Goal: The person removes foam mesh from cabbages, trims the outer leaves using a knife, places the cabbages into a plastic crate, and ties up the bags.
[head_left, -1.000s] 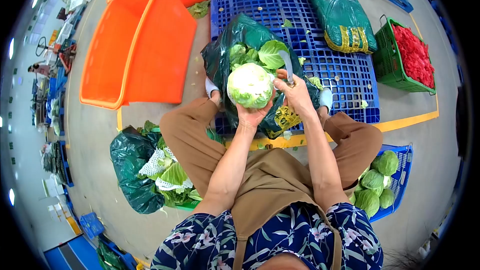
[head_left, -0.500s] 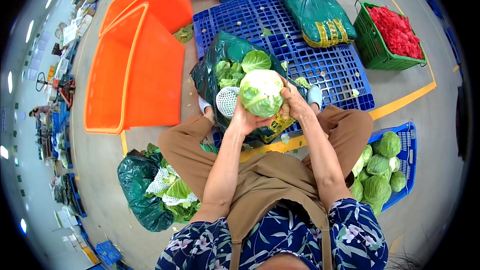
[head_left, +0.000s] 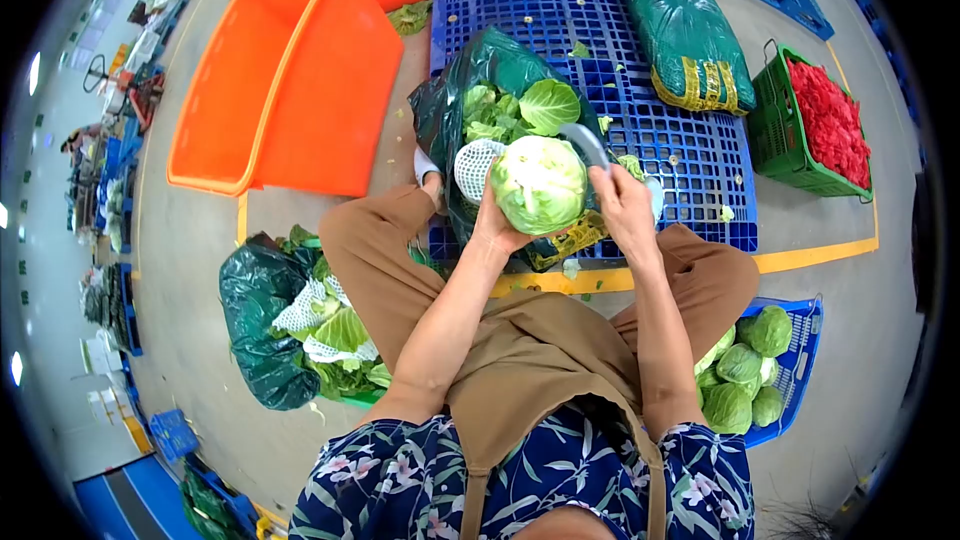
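A pale green cabbage (head_left: 541,186) rests in my left hand (head_left: 498,224), whose fingers wrap its left side and underside. My right hand (head_left: 625,206) is closed on a knife (head_left: 586,143); the curved blade reaches up and left past the cabbage's upper right edge. I cannot tell whether the blade touches it. Below the cabbage lies an open dark green plastic bag (head_left: 437,110) with loose cabbage leaves (head_left: 548,106) in it. A white foam net (head_left: 477,170) sits at the cabbage's left.
Orange bins (head_left: 330,100) stand on the left, a blue pallet (head_left: 690,155) ahead. On it lies a full green sack (head_left: 680,30). To the right are a green crate (head_left: 800,155) of red material and a blue crate (head_left: 800,360) of cabbages. Another leaf-filled bag (head_left: 265,340) is lower left.
My right hand has come off the cabbage and moved to the right, with the knife blade now showing. The left hand still holds the cabbage. The whole view has shifted.
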`<state>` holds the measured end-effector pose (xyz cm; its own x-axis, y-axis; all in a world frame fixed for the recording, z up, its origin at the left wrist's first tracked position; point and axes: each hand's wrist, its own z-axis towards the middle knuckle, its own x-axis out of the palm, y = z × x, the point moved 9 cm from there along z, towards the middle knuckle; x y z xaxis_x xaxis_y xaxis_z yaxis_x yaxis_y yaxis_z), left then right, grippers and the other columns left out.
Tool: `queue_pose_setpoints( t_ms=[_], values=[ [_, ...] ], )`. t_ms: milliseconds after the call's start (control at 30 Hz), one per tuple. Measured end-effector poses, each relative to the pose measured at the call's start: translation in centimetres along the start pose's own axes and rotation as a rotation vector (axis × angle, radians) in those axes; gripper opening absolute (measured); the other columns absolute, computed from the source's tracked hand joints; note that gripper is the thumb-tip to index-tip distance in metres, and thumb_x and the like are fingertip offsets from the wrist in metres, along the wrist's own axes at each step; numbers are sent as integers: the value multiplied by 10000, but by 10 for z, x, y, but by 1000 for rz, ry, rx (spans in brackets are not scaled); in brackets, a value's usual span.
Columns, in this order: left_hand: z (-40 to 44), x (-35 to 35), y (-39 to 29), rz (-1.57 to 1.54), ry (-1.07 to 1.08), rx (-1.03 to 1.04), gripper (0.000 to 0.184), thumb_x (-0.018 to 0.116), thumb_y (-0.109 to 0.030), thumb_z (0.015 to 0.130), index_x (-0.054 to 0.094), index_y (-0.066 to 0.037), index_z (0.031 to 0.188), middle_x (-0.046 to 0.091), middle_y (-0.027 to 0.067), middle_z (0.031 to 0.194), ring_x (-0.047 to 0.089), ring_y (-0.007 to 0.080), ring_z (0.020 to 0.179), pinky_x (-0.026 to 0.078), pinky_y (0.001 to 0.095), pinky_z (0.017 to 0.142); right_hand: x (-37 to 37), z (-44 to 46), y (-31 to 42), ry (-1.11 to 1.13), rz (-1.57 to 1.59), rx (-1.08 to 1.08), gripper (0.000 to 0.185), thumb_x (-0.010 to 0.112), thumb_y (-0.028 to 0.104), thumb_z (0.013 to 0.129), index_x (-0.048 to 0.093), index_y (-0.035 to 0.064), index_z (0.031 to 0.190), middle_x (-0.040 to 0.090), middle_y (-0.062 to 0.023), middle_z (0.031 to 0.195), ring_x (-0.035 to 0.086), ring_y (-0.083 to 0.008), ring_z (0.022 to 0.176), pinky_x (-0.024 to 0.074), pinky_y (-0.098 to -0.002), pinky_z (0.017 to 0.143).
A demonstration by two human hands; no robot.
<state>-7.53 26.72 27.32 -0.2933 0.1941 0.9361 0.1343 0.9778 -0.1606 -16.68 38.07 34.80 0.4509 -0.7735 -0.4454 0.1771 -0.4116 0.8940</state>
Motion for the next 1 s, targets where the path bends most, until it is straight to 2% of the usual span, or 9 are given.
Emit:
queue_pose_setpoints(
  t_ms=[167, 300, 333, 467, 700, 833, 900, 967, 1000],
  values=[
    [-4, 0, -8, 10, -80, 92, 822, 383, -769, 770, 387, -208, 1371, 437, 120, 1372, 460, 369, 1213, 405, 645, 898, -4, -38, 46, -15, -29, -160, 267, 579, 252, 905, 583, -15, 902, 558, -136, 664, 520, -176, 562, 429, -334, 530],
    [-6, 4, -14, 0, -74, 128, 854, 408, -785, 747, 383, -204, 1373, 434, 116, 1373, 453, 370, 1218, 407, 660, 881, 13, -58, 58, 36, -188, -294, 178, 585, 159, 886, 541, -10, 921, 559, -172, 784, 566, -335, 672, 443, -381, 590],
    [-9, 9, -18, 34, -67, 161, 831, 438, -759, 759, 411, -175, 1350, 472, 105, 1338, 488, 316, 1197, 406, 565, 966, 13, -57, 56, 41, -165, -284, 169, 582, 148, 887, 535, -11, 917, 557, -174, 778, 563, -336, 666, 439, -383, 582],
    [-13, 5, -27, 86, -136, 215, 784, 435, -731, 790, 427, -174, 1341, 480, 83, 1334, 494, 271, 1197, 411, 506, 983, 12, -58, 57, 59, -117, -251, 146, 570, 123, 890, 518, -12, 909, 551, -185, 741, 560, -346, 642, 423, -396, 548],
    [-13, 9, -27, 87, -161, 243, 831, 427, -770, 759, 412, -189, 1352, 476, 76, 1333, 466, 265, 1221, 381, 508, 1000, 13, -65, 45, 104, -103, -155, 162, 559, 128, 897, 494, -8, 837, 523, -194, 626, 534, -369, 546, 402, -415, 497],
    [-16, 14, -28, 135, -170, 285, 819, 415, -761, 770, 405, -190, 1357, 465, 67, 1346, 450, 274, 1231, 372, 529, 997, 23, -66, 34, 118, -11, -49, 218, 542, 155, 914, 457, -11, 802, 468, -190, 575, 498, -310, 485, 387, -408, 476],
    [-14, 15, -29, 129, -170, 296, 814, 422, -753, 773, 405, -185, 1356, 465, 65, 1347, 452, 273, 1229, 378, 519, 995, 45, -72, 25, 288, 403, 227, 262, 510, 214, 947, 469, 7, 792, 464, -41, 532, 454, -134, 446, 354, -305, 385],
    [-11, 13, -29, 100, -181, 291, 828, 448, -753, 760, 406, -180, 1356, 472, 70, 1341, 471, 264, 1216, 394, 484, 995, 73, -88, 35, 505, 909, 532, 268, 493, 234, 958, 475, 21, 796, 470, 17, 550, 463, -80, 464, 340, -260, 370],
    [-13, 20, -29, 121, -178, 313, 827, 459, -747, 759, 412, -170, 1350, 480, 69, 1333, 477, 264, 1207, 404, 467, 992, 77, -86, 31, 502, 892, 501, 260, 511, 231, 946, 475, 6, 821, 469, -35, 560, 469, -122, 451, 368, -300, 387]
  ],
)
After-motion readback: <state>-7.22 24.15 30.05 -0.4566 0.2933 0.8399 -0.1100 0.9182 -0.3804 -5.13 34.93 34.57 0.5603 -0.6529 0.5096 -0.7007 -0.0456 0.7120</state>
